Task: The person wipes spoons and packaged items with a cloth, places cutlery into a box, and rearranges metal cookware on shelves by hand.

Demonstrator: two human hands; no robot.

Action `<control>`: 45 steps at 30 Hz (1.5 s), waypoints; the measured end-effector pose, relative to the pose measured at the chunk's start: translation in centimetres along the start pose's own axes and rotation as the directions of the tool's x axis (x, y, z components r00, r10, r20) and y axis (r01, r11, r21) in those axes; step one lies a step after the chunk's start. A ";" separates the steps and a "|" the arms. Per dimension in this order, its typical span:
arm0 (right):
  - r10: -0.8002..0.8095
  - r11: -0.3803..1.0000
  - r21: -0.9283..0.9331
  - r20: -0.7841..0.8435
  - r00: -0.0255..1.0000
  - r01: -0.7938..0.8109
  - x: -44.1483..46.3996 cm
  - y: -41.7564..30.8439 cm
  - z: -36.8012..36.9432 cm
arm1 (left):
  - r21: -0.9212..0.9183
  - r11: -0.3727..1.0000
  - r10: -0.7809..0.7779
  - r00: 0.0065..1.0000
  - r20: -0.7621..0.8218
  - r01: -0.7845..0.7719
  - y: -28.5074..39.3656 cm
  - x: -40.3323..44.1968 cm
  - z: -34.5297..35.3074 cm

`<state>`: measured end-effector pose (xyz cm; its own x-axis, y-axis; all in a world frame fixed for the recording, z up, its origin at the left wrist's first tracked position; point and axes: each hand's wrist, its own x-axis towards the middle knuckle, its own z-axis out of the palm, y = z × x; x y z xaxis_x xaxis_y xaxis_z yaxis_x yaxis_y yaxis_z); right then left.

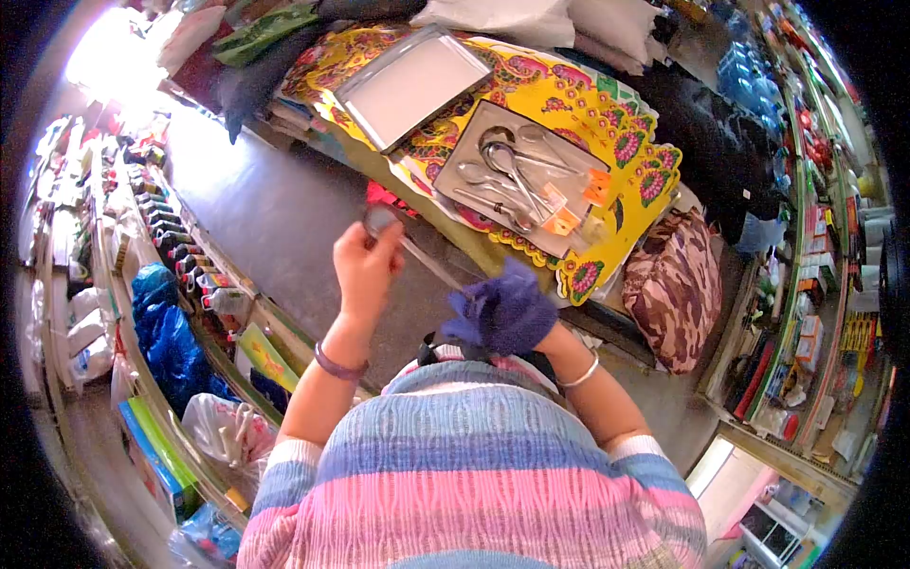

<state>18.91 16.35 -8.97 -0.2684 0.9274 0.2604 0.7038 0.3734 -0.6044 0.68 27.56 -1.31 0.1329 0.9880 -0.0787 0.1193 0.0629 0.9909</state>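
Note:
My left hand (365, 261) pinches a long-handled metal spoon (431, 264) near its round grey bowl end. From there the handle slants down to the right into a dark blue cloth (502, 308). My right hand (545, 334) is closed in that cloth around the handle's far end, and the cloth hides most of its fingers. Beyond both hands, a shallow metal tray (455, 185) lies on the table with several ladles and spoons (507, 166) in it, some bearing orange labels (597, 187).
A second tray (417, 85) with a pale inside lies at the table's back left. Both trays rest on a yellow patterned tablecloth (621, 109). A camouflage bag (675, 289) sits at the right end. Stocked shelves (810, 284) line the right side, and bottles (175, 232) stand along the left.

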 end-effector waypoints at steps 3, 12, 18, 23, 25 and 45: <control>0.181 0.975 0.126 0.046 0.982 -0.185 -2.1 0.9 -2.3 | -0.047 0.998 -0.041 0.999 -0.029 0.039 -0.8 4.7 1.4; 0.486 0.790 0.421 0.016 0.874 -0.446 -5.5 0.0 -7.5 | -0.169 0.895 -0.346 0.881 0.324 0.413 -7.9 13.0 15.3; 0.641 0.399 0.730 0.211 0.738 -0.555 -5.5 1.6 -8.7 | -0.225 0.854 -0.364 0.848 0.385 0.469 -7.8 14.7 17.9; 0.430 0.381 0.767 0.348 0.833 -0.517 -7.2 6.1 -4.1 | -0.221 0.882 -0.355 0.896 0.267 0.415 -7.7 11.9 15.8; 0.376 0.427 0.564 0.600 0.706 -0.707 -3.9 5.0 -8.0 | -0.171 0.892 -0.367 0.890 0.270 0.419 -7.8 11.5 14.9; -0.357 0.930 0.139 0.567 0.742 0.341 5.3 -13.0 5.6 | 0.498 0.770 0.230 0.554 -0.800 0.399 -11.4 -25.2 -17.8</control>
<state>4.67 16.49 -3.91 -0.8236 0.5668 -0.0183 0.4715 0.6665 -0.5775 -21.54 4.45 -8.72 -0.6858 0.6752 0.2717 0.6347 0.3721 0.6773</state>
